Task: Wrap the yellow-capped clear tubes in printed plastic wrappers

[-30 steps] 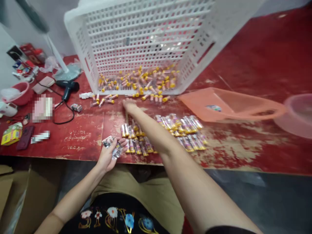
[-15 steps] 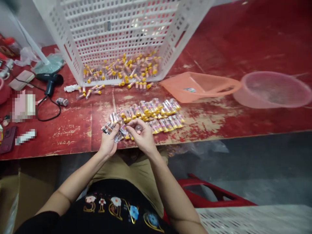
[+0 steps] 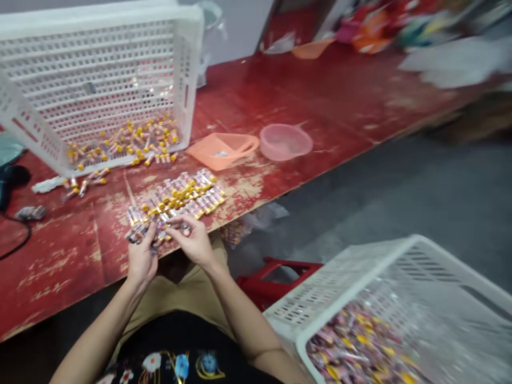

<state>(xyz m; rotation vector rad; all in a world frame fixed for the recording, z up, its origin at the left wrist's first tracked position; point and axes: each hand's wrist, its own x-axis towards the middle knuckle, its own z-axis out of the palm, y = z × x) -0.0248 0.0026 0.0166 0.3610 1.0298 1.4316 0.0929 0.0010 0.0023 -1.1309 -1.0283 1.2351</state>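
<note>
My left hand is closed, its thumb pressing on a bunch of small printed labels at the table's front edge. Beside it, my right hand has its fingers curled round a small tube, whose clear round end shows between thumb and fingers. The tips of both hands are close together, blurred. Just beyond them lie rows of small yellow-capped tubes with printed wraps. The lower part of what my hands hold is hidden.
A white crate tipped on its side holds loose yellow-capped tubes. An orange scoop and pink basin stand right of it. A second white crate, with many wrapped tubes, is at lower right near a red stool.
The view has swung to the right, so the table things shift left and the lower-right crate comes into sight. Both hands keep their hold close together.
</note>
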